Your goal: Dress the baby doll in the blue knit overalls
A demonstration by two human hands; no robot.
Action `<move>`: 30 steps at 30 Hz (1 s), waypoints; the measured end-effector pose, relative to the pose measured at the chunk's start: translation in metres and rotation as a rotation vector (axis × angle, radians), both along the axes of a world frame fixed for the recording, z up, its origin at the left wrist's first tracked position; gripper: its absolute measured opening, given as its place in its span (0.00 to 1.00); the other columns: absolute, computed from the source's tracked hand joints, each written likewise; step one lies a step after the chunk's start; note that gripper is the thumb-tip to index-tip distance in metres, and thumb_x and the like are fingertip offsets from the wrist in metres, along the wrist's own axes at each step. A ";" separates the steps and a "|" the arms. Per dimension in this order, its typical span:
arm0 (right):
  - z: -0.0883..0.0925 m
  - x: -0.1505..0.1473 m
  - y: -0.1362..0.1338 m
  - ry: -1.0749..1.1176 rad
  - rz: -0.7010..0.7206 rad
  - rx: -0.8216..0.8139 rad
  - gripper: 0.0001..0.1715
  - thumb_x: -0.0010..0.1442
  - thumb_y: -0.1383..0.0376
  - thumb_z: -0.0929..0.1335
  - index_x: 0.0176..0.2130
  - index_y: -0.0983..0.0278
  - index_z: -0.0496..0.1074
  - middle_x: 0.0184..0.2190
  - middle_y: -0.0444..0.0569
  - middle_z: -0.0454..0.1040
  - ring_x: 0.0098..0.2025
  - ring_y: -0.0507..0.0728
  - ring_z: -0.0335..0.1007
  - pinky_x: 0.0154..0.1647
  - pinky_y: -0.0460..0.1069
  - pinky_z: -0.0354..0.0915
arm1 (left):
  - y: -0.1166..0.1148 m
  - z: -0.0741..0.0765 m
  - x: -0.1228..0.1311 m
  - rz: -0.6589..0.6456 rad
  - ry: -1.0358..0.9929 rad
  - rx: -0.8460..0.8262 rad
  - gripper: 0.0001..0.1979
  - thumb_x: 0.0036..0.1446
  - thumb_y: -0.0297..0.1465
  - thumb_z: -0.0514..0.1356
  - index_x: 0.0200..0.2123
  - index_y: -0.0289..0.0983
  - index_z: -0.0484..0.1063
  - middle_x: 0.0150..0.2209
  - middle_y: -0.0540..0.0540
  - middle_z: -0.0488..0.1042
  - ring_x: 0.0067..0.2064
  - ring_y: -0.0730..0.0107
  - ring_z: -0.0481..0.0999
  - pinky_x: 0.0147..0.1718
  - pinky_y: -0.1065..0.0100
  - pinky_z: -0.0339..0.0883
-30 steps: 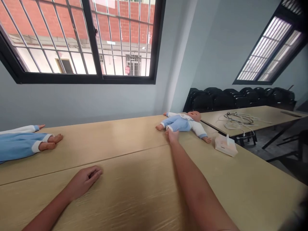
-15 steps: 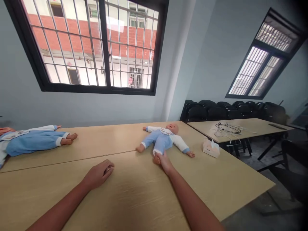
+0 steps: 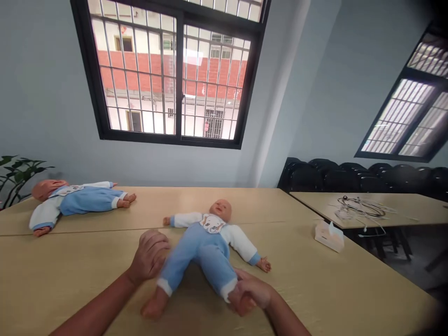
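Observation:
A baby doll [image 3: 206,252] in light blue trousers and a white top with an animal-face bib lies on its back on the wooden table, its feet toward me. My right hand [image 3: 254,289] is closed around the ankle of the leg on the right. Beside the other leg is my left hand [image 3: 151,254], its fingers curled in a loose fist; whether it touches the trouser leg I cannot tell. Farther left, a second baby doll [image 3: 87,199] in similar clothes lies on its back, its feet pointing right.
A tissue box [image 3: 329,235] stands on the right of the table [image 3: 297,289]. Tangled cables [image 3: 364,207] lie on another table at the right, with black chairs [image 3: 350,177] stacked behind. A green plant [image 3: 21,175] is at the far left, below a barred window [image 3: 175,79].
My right hand has pulled the nearer doll toward me and left by its leg. My left hand, still curled, is now beside the doll's other leg. The view has turned left.

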State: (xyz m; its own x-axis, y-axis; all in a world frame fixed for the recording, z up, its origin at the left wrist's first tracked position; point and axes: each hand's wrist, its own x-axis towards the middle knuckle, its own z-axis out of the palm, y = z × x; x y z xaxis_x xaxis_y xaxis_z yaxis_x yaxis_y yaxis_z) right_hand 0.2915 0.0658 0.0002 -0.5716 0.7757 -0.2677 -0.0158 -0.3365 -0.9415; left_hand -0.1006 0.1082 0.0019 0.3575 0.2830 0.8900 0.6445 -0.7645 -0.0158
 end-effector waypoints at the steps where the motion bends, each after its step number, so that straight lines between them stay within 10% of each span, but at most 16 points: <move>1: -0.001 0.002 -0.001 0.007 0.052 -0.041 0.36 0.39 0.65 0.70 0.51 0.61 0.76 0.35 0.46 0.79 0.33 0.58 0.73 0.35 0.52 0.68 | -0.001 0.002 -0.001 0.022 0.010 0.014 0.10 0.67 0.31 0.54 0.45 0.41 0.74 0.44 0.42 0.79 0.51 0.55 0.75 0.59 0.46 0.62; 7: 0.008 -0.004 -0.010 0.006 0.189 -0.012 0.37 0.39 0.67 0.71 0.52 0.60 0.75 0.34 0.43 0.78 0.32 0.56 0.74 0.36 0.51 0.70 | -0.005 0.012 0.021 -0.079 0.241 -0.154 0.08 0.65 0.26 0.57 0.45 0.40 0.73 0.44 0.44 0.80 0.48 0.59 0.76 0.52 0.55 0.68; 14: 0.012 0.001 -0.036 -0.124 0.103 0.283 0.49 0.50 0.56 0.77 0.67 0.61 0.65 0.60 0.54 0.73 0.58 0.67 0.70 0.63 0.61 0.63 | -0.013 -0.001 0.045 -0.189 0.253 -0.316 0.11 0.67 0.27 0.56 0.49 0.40 0.74 0.46 0.43 0.80 0.48 0.62 0.78 0.49 0.59 0.72; 21: 0.018 -0.009 -0.043 -0.219 0.041 0.477 0.68 0.50 0.51 0.79 0.76 0.58 0.46 0.76 0.57 0.49 0.76 0.71 0.45 0.76 0.66 0.40 | 0.059 0.025 0.005 0.077 -0.030 -0.824 0.23 0.67 0.39 0.54 0.60 0.37 0.71 0.61 0.36 0.74 0.64 0.49 0.69 0.66 0.45 0.59; 30: -0.002 0.007 -0.039 -0.235 0.008 0.592 0.73 0.48 0.35 0.76 0.76 0.51 0.43 0.78 0.53 0.39 0.78 0.71 0.37 0.76 0.67 0.42 | 0.096 0.021 0.001 -0.156 -0.062 -1.193 0.30 0.63 0.49 0.57 0.61 0.37 0.72 0.62 0.41 0.75 0.63 0.54 0.72 0.64 0.59 0.63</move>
State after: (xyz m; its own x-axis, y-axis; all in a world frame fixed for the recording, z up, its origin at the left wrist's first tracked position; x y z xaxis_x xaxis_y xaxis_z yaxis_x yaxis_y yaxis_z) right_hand 0.2985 0.0268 -0.0015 -0.5563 0.8265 0.0861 0.2143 0.2428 -0.9461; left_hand -0.0994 0.2047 0.0226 0.4272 0.8969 0.1141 0.5185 -0.3464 0.7818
